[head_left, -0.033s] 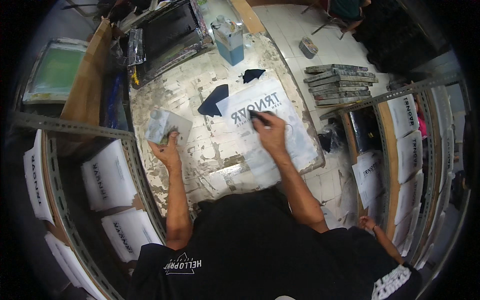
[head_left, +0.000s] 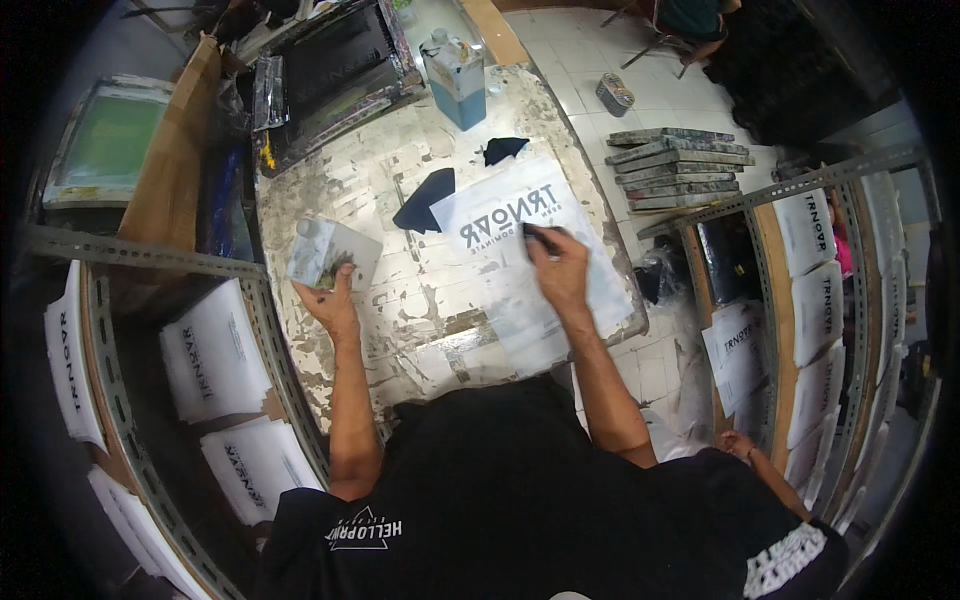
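- While we look down on the paint-scarred worktop (head_left: 420, 300), our left hand (head_left: 333, 300) is clamped on a whitish, smudged jerrycan (head_left: 330, 245), thumb across its near side; whether it is lifted clear, we cannot tell.
- Our right hand (head_left: 558, 268) is closed round a black wad (head_left: 541, 236), held at the lettering of a printed white sheet (head_left: 510, 295), which lies flat on the right half of the worktop.
- Hand and wad cover part of that sheet from us, and our fingers hide the jerrycan's lower edge.
- Close around the sheet we have a large dark cloth piece (head_left: 427, 200) at its left corner and a smaller dark scrap (head_left: 506, 150) just beyond its far edge.
- Farther back stands a clear jug of blue liquid (head_left: 457, 90), near a dark printing screen (head_left: 340, 80) that fills the far left corner.
- Left of us are a tall cardboard sheet (head_left: 185, 150) and a green screen (head_left: 118, 142).
- Slotted steel racks (head_left: 140, 250) holding printed white packs flank us both sides.
- On the tiled floor (head_left: 560, 60) to our right sit a stack of slabs (head_left: 680, 170) and a small basket (head_left: 614, 95); another person's hand (head_left: 737, 443) shows near the right rack.
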